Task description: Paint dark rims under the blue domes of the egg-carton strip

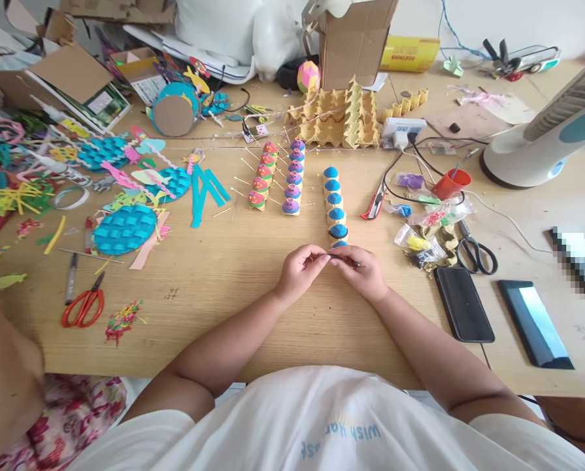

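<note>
Head view: the left hand (299,271) and right hand (367,271) meet at the centre of the frame above the table (214,294), their fingers (320,264) pinching a thin dark strip (332,256). The strip is partly hidden, so its material is hard to tell. Just beyond the hands lies a row of blue-capped carton cups (336,214), its near end overlapped by the fingers. Farther left in the frame lie a purple-capped row (295,178) and a red-and-green row (261,180). The step in hand appears to be shaping the strip; the next move calls for a light, even pinch, clear of the nearest cup.
</note>
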Available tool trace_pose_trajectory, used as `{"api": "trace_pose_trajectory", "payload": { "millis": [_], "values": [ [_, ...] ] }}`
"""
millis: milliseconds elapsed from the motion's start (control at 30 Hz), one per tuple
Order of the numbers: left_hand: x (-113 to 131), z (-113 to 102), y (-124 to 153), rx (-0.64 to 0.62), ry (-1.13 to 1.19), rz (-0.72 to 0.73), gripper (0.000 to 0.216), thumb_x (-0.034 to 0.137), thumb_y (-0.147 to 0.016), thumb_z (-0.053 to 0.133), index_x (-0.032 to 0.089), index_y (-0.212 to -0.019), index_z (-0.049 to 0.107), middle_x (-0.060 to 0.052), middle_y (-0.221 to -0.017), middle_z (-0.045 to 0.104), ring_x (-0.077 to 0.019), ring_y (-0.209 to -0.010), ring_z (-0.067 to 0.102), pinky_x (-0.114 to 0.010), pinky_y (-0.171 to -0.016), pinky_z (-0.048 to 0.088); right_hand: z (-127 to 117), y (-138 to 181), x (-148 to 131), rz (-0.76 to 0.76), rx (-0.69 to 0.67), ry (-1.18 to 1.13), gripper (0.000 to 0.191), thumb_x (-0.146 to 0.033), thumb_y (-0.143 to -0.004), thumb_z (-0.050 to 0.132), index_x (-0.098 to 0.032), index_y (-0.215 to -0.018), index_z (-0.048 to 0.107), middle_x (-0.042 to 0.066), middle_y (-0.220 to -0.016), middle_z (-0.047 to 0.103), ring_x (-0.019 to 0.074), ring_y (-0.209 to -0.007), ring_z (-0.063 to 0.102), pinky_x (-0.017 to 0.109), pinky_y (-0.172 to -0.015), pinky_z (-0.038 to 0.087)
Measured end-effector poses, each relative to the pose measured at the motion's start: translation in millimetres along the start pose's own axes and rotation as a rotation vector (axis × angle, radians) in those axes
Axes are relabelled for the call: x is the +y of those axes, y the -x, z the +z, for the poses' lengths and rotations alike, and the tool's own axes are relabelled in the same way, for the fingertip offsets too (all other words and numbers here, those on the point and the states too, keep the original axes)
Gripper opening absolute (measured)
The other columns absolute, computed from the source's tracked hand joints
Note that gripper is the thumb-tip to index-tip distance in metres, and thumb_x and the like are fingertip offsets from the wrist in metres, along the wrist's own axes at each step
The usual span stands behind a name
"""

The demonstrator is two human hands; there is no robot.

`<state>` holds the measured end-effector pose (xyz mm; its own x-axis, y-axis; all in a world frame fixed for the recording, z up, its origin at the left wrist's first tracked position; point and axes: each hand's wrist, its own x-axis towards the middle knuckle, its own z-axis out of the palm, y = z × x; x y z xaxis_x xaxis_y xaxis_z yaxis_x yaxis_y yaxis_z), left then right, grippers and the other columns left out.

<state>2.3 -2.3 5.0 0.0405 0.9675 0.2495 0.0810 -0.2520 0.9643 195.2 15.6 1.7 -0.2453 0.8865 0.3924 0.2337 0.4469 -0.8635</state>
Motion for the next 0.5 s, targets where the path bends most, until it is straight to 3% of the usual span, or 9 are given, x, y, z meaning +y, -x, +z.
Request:
{"api": "trace_pose_trajectory", "payload": {
  "millis": [233, 500],
  "values": [
    [1.8, 0.2, 0.6, -0.033, 0.019, -0.056, 0.051, 0.07, -0.097, 0.072, 0.02, -0.089, 0.075, -0.003, -0.081, 0.074, -0.0144, -0.073, 0.064, -0.027, -0.07, 0.052, 0.0, -1.3, 0.8, -0.029, 0.011, -0.017, 0.034, -0.055, -0.1, 0.076, -0.023, -0.101, 0.086, 0.007, -0.085, 0.085, 0.0166, -0.066, 0.07, 0.03, -0.062, 0.056],
    [0.6, -1.1, 2.7, -0.023, 0.065, -0.1, 0.052, 0.071, -0.1, 0.069, 0.02, -0.099, 0.078, -0.003, -0.083, 0.075, -0.0152, -0.078, 0.067, -0.027, -0.072, 0.054, -5.5, -5.5, -7.5, -0.007, 0.015, 0.045, 0.054, -0.065, -0.106, 0.061, -0.021, -0.078, 0.075, 0.004, -0.067, 0.072, 0.0145, -0.06, 0.062, 0.029, -0.06, 0.05]
  ]
}}
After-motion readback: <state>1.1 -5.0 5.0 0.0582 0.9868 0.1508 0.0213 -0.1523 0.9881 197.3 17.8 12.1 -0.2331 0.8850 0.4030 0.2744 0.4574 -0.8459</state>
